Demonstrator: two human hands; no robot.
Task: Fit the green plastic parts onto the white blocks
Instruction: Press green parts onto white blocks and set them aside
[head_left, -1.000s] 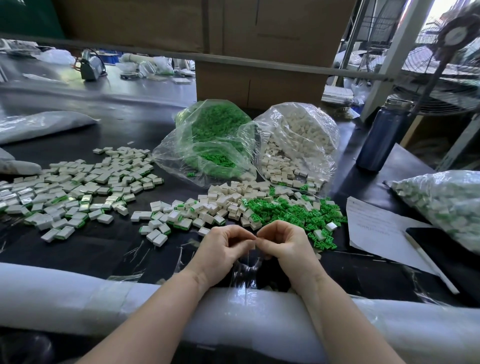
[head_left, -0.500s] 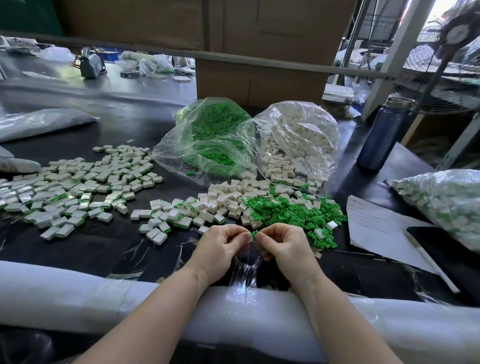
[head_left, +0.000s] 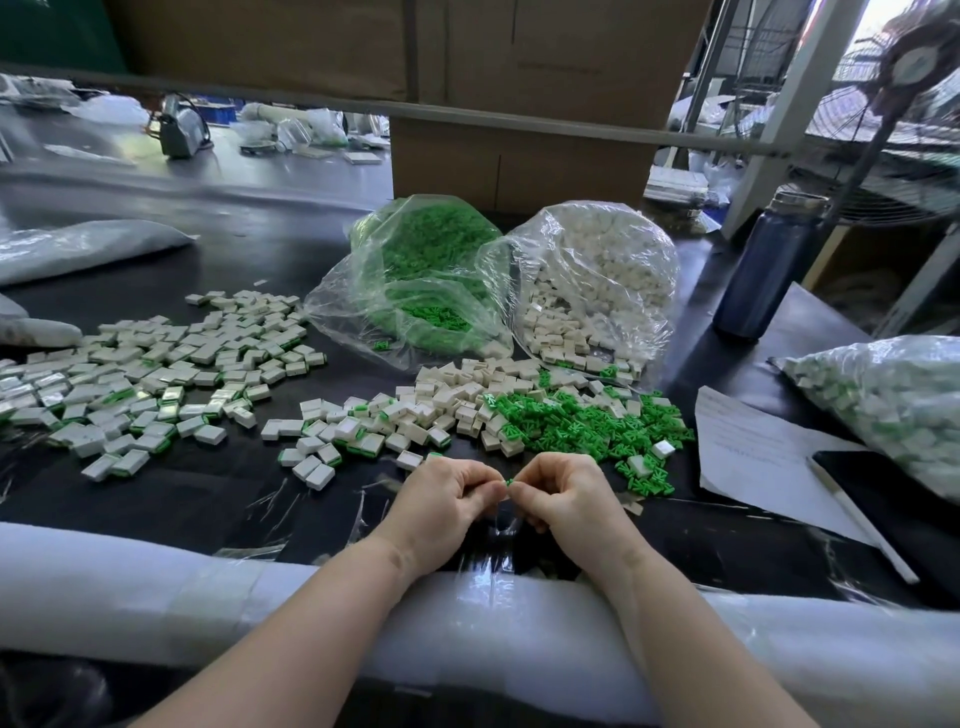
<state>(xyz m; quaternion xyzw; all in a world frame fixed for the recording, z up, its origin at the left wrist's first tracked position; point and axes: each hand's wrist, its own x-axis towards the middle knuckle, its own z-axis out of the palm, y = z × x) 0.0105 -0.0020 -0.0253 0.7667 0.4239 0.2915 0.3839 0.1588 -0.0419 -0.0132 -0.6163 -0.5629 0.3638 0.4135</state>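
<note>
Both hands meet low in the middle of the view, just above the near edge of the black bench (head_left: 171, 499). The left hand (head_left: 447, 501) has its fingers curled inward, thumb and forefinger pressed together at the tips. The right hand (head_left: 563, 499) is curled the same way, and its fingertips touch those of the left hand. Between the two pinches a small green part (head_left: 509, 482) shows; only a tip of it is visible, so I cannot tell whether a white block is also held there, nor which hand carries the part more. Both wrists rest on the white padded roll (head_left: 156, 587) that runs along the bench edge.

From the hands, the loose pile of green parts (head_left: 582, 423) lies at about 1 o'clock, near them, with some white pieces mixed in. The loose white blocks (head_left: 457, 395) lie at about 12 o'clock, touching the green pile on its left side. Several pieces at 11 o'clock show a green rim under the white top. A wider spread of such fitted blocks (head_left: 156, 379) lies at 10 o'clock, well apart from the hands.

Behind the piles two clear bags lie open on the bench: the bag of green parts (head_left: 415, 275) and, just beside it on the right, the bag of white blocks (head_left: 597, 280). At 3 o'clock a sheet of paper (head_left: 753, 457) lies flat, and a dark blue bottle (head_left: 766, 265) stands upright at 2 o'clock.
</note>
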